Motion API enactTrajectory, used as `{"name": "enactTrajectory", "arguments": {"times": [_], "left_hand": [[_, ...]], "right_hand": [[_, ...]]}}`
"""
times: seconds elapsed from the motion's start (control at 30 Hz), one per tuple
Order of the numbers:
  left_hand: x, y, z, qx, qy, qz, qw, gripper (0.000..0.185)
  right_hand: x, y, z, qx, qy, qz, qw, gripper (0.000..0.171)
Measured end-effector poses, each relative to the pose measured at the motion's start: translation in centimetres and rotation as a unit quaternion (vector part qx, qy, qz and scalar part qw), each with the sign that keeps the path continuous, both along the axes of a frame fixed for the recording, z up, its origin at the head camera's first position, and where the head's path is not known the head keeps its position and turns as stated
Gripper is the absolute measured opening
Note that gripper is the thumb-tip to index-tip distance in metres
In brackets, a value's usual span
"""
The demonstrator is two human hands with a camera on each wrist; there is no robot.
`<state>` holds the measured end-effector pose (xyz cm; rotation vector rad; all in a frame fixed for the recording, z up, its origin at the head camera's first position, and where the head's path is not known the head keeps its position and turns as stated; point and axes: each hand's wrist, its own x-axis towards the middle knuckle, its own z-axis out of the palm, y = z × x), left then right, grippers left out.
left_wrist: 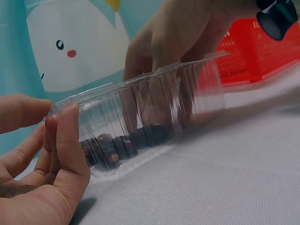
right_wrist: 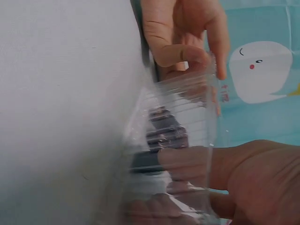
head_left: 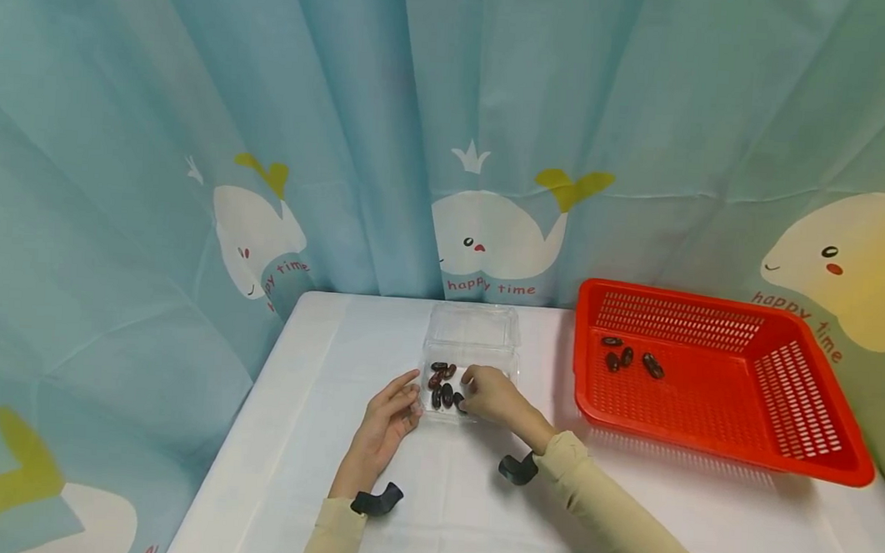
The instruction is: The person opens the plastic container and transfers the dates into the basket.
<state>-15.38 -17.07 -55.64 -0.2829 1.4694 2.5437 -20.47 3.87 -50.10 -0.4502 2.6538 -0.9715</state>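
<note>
A clear box [head_left: 471, 357] with its lid open stands on the white table [head_left: 431, 493] near the middle of the far edge, and dark dates [head_left: 443, 383] lie in its near half. The left hand [head_left: 388, 420] is at the box's near left corner: in the left wrist view the thumb presses flat against the ribbed wall [left_wrist: 140, 117] and the fingertips sit at the rim, so the hand steadies the box with fairly straight fingers rather than closing round it. The right hand [head_left: 490, 394] reaches into the box from the near right side, fingers bent down among the dates; the right wrist view shows fingers [right_wrist: 187, 161] inside the clear wall just beside the dark fruit, but whether they have pinched a date cannot be told, since the plastic blurs the tips. Both forearms wear beige sleeves [head_left: 610, 511], each with a black camera mount [head_left: 376, 500] at the wrist. A red basket [head_left: 715, 378] with slotted walls sits at the far right of the table, well apart from the box, and a few more dates [head_left: 629, 358] lie on its floor near its far left corner. Behind the table hangs a pale blue curtain [head_left: 195, 130] printed with white whales and the words "happy time"
</note>
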Motion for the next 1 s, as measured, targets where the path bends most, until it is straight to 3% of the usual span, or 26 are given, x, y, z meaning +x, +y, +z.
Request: {"name": "enactTrajectory", "arguments": {"times": [0.27,1.0], "left_hand": [[0.01,0.07,0.12,-0.002,0.001,-0.005,1.0000,0.052],[0.17,-0.15,0.20,-0.005,0.006,-0.014,0.9999,0.052]], "right_hand": [[0.26,-0.15,-0.31,-0.026,0.004,0.000,1.000,0.018],[0.53,-0.76,-0.54,-0.050,0.027,-0.002,0.998,0.028]]}}
